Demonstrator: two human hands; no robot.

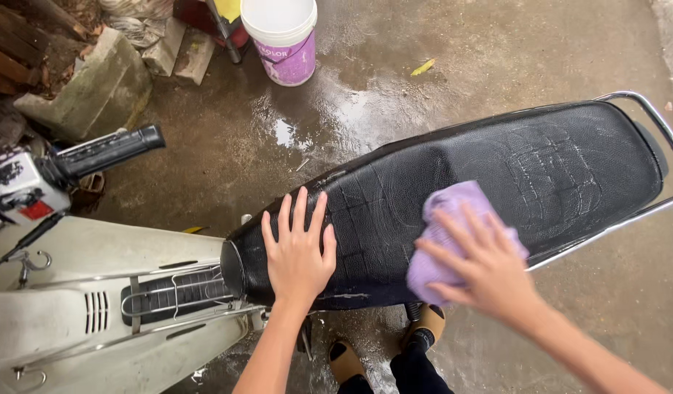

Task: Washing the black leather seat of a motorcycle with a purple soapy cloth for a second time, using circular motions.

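On the black seat [497, 175] — left hand [298, 252] flat, right hand [482, 266] pressing a purple cloth [442, 219].

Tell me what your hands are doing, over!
Left hand flat on black seat, open. Right hand pressing purple cloth onto seat. Nothing in the way; bucket off to the side.

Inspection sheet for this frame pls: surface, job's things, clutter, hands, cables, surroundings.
Surface: black scooter seat, cracked, partly wet.
Job's things: purple cloth pressed on the seat's near side.
Clutter: white and purple bucket, concrete blocks, yellow leaf.
Hands: left hand flat on the seat's front, fingers spread; right hand on the cloth.
Cables: thin black cable under the handlebar grip.
Surroundings: wet concrete floor, puddle, person's shoes below.
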